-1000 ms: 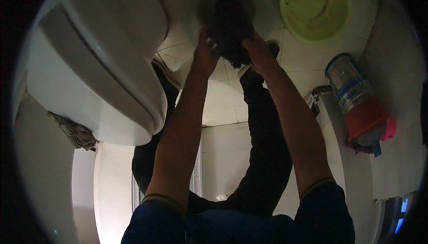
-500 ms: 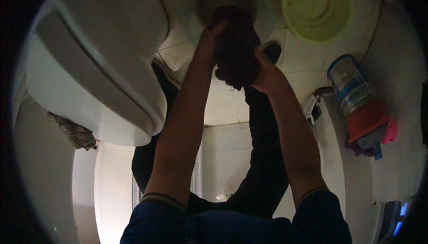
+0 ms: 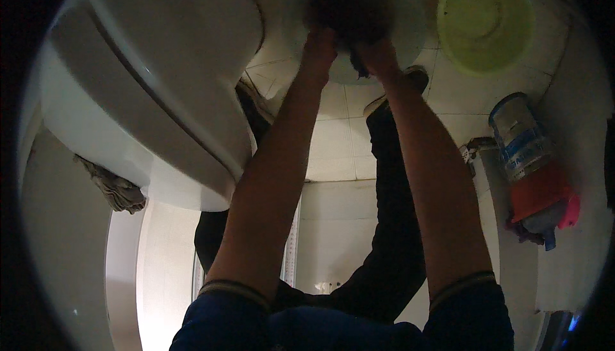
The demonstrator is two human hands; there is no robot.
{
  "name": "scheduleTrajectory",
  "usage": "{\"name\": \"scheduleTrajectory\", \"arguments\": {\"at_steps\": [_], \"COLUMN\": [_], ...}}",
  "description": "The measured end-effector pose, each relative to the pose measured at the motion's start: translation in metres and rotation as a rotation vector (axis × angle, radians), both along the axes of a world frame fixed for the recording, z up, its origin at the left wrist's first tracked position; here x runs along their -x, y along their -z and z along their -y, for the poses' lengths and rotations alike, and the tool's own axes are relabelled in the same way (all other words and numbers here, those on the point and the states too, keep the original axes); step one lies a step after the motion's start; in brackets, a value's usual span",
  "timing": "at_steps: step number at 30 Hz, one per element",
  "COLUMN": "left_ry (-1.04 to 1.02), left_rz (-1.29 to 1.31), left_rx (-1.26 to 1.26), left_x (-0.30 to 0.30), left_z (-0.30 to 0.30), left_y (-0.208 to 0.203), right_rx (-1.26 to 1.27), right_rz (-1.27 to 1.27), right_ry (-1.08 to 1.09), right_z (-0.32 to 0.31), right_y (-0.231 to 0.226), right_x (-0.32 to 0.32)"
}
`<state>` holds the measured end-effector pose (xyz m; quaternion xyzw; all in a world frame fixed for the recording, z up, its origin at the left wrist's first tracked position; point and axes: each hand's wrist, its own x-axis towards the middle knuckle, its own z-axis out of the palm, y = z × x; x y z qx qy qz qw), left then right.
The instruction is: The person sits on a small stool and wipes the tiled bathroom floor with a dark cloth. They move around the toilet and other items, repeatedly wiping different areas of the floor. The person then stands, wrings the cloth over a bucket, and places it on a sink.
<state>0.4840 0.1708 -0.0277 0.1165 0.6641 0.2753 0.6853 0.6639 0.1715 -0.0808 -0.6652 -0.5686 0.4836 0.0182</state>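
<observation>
A dark, bunched cloth (image 3: 350, 12) is down in a pale, translucent basin (image 3: 411, 27) on the floor in front of me. My left hand (image 3: 319, 44) grips the cloth's near left side. Closed on its near right part is my right hand (image 3: 380, 57), with a loose end of cloth hanging between the two hands. Both arms are stretched forward. Deep shadow hides most of the fingers and the inside of the basin.
A yellow-green basin (image 3: 471, 50) stands right of the pale one. Along the left runs a large white curved fixture (image 3: 138, 133), with a grey rag (image 3: 112, 187) near its lower end. At right are a clear container with a blue band (image 3: 520, 136) and a red item (image 3: 541, 191).
Both hands have lowered the dark cloth forward into the pale basin; before, it was held bunched above the near rim. The view has shifted slightly, so surroundings sit further right.
</observation>
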Motion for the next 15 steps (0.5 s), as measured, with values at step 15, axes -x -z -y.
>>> {"name": "scheduleTrajectory", "arguments": {"at_steps": [15], "left_ry": [-0.670], "left_rz": [0.798], "left_rx": [0.413], "left_x": [-0.003], "left_z": [-0.016], "left_y": [-0.145], "right_rx": [0.920], "right_rz": [-1.165], "right_ry": [1.358], "right_z": [0.018], "right_y": [-0.276], "right_x": [0.013]}}
